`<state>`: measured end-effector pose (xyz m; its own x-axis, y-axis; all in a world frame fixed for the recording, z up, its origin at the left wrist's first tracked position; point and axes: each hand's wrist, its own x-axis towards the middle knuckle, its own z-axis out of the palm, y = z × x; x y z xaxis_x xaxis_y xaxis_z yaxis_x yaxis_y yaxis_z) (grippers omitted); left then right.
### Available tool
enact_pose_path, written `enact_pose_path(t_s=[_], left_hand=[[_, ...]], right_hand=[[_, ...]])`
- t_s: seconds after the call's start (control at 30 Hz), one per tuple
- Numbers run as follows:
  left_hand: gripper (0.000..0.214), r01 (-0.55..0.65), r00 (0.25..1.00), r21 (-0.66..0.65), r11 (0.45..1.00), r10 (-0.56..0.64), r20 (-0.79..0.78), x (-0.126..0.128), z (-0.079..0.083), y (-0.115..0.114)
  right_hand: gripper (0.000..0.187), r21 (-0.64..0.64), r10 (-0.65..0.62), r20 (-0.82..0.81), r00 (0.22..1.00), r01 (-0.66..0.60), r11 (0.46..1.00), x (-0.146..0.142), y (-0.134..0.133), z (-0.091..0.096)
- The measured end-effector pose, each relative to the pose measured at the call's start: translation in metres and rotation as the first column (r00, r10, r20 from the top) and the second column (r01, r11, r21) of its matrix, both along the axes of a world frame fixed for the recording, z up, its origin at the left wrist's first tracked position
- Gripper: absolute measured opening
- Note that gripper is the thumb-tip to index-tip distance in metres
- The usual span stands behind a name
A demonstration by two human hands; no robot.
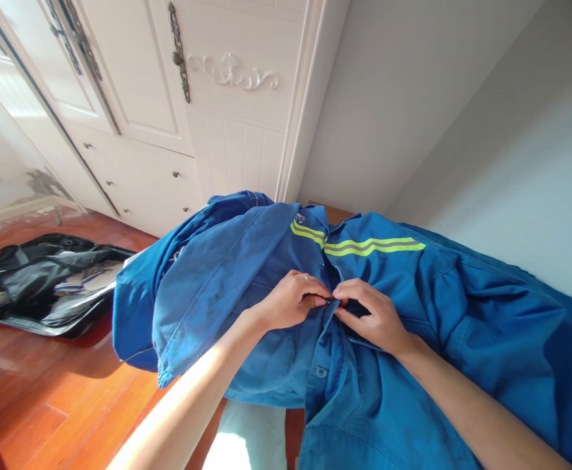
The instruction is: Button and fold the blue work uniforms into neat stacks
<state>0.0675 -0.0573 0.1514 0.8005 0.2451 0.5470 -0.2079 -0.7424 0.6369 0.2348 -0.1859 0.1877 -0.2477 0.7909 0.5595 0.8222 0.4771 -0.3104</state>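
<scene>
Head view. A blue jacket [270, 349] lies across the middle, its front facing up. The left hand [298, 300] pinches the front edge between thumb and forefinger; a ring [306, 277] sits on one finger. The right hand [371, 314] pinches the same edge from the opposite side, thumb and forefinger brought together, fingertips just beside those of the left. Whether a button lies between the fingertips cannot be told. One pale button [321, 372] shows on the front strip, below the hands. A yellow-green and grey stripe [374, 246] crosses the chest above the hands, broken at the front edges. One sleeve [207, 294] slants down to the left, dark spots on its cloth; further blue cloth [134, 320] lies beneath it. More blue cloth extends to the right, alongside the wall [505, 189].

At left, a black suitcase [77, 313] lies unclosed on the reddish wood floor [70, 411], contents visible. Behind stands a white cabinet [241, 124] with dark metal handles [179, 55].
</scene>
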Motion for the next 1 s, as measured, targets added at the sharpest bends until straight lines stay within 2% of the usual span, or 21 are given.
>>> enact_pose_path(t_s=[0.13,0.3,0.4,0.67,0.87,1.0], left_hand=[[0.016,-0.035,0.999,0.005,0.999,0.035,0.032,0.001,-0.002,-0.001],[0.021,-0.124,0.992,0.119,0.985,0.124,0.003,0.0,-0.003,-0.005],[0.023,-0.103,0.993,0.143,0.984,0.11,-0.047,-0.001,-0.002,-0.006],[0.021,-0.02,0.99,0.038,0.999,0.025,-0.139,-0.006,0.009,-0.006],[0.022,-0.017,0.993,-0.049,0.999,0.011,-0.122,-0.001,0.004,-0.003],[0.021,-0.017,0.993,-0.054,0.998,0.011,-0.122,0.001,0.001,-0.001]], right_hand=[[0.02,-0.012,0.006,-0.008,1.0,-0.007,1.0,0.001,0.001,-0.002],[0.015,-0.09,-0.007,-0.035,0.999,0.004,0.996,0.0,0.004,-0.004],[0.015,-0.151,-0.029,-0.056,0.998,0.021,0.988,0.0,0.007,-0.005],[0.014,-0.23,-0.05,-0.079,0.996,0.031,0.973,0.0,0.011,-0.008],[0.017,-0.266,-0.084,-0.15,0.985,0.042,0.963,0.001,0.013,-0.008],[0.017,-0.35,-0.136,-0.238,0.962,0.046,0.936,0.003,0.017,-0.006]])
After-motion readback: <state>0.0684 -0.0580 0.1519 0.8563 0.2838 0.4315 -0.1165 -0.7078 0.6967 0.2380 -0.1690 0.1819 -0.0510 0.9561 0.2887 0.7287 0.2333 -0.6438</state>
